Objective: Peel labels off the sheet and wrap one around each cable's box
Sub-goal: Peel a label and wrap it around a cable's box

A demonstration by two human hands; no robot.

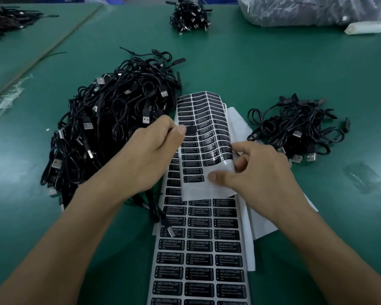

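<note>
A curled sheet of black "LED CONTROLLER" labels (pixel 205 137) lies over a longer label sheet (pixel 198 249) in the middle of the green table. My right hand (pixel 257 170) pinches the curled sheet's lower right corner, thumb on its bare white backing. My left hand (pixel 150 148) holds a small black box (pixel 191 129) between thumb and fingers, just above the sheet's left column. A cable with a USB plug (pixel 171 231) hangs below my left hand across the long sheet.
A big heap of black USB cables (pixel 110 128) lies at the left, a smaller pile (pixel 299 133) at the right. Another bundle (pixel 190 15) and a plastic bag (pixel 312 9) sit at the far edge. Empty white backing sheets (pixel 251 216) spread under the labels.
</note>
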